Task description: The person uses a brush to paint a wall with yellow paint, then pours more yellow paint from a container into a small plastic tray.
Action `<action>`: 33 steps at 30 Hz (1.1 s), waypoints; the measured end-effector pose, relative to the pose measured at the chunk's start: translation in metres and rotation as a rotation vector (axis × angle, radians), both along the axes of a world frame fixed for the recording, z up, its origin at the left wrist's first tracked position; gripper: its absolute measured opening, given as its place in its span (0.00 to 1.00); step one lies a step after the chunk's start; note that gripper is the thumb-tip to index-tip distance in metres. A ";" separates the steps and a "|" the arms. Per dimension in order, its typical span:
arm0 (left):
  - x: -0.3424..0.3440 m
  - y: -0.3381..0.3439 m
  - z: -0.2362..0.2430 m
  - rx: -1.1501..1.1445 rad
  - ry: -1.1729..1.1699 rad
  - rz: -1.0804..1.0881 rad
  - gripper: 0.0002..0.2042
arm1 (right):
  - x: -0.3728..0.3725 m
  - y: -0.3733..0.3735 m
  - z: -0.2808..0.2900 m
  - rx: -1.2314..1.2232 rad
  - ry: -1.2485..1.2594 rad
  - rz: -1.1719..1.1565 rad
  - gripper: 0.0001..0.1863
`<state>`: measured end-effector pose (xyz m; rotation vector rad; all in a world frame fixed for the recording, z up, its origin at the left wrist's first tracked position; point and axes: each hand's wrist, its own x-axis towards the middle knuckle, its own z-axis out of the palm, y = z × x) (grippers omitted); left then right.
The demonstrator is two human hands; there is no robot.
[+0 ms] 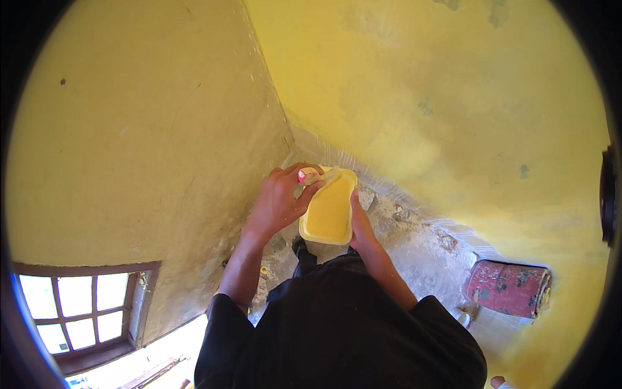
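Note:
A rectangular tub of yellow paint (329,214) is held in front of my chest, over the corner of the room. My right hand (358,220) grips its right side from below. My left hand (282,198) reaches over the tub's far left rim and is closed on a tool with a red and white handle (304,174); its working end dips into the tub and is hidden by my fingers. Both black sleeves enter from the lower edge.
Two yellow walls (421,104) meet in a corner straight ahead. The bare concrete floor (414,253) below is stained. A red, paint-spattered roll or cushion (508,288) lies at the right. A wooden-framed window (81,311) is at the lower left.

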<state>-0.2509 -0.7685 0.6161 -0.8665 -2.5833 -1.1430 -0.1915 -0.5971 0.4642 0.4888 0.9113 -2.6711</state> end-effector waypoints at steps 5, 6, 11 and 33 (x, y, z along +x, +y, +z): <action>-0.006 0.012 0.015 -0.099 -0.049 -0.082 0.09 | 0.000 0.012 0.010 0.047 0.000 0.003 0.30; -0.007 0.015 0.018 -0.119 -0.061 -0.090 0.09 | 0.000 0.013 0.014 0.058 -0.010 0.008 0.30; -0.017 0.034 0.023 -0.190 -0.112 -0.161 0.09 | 0.004 0.034 0.017 0.058 0.018 0.025 0.29; -0.016 0.108 -0.012 -0.282 -0.155 -0.238 0.09 | 0.008 0.107 0.004 0.068 0.037 0.060 0.34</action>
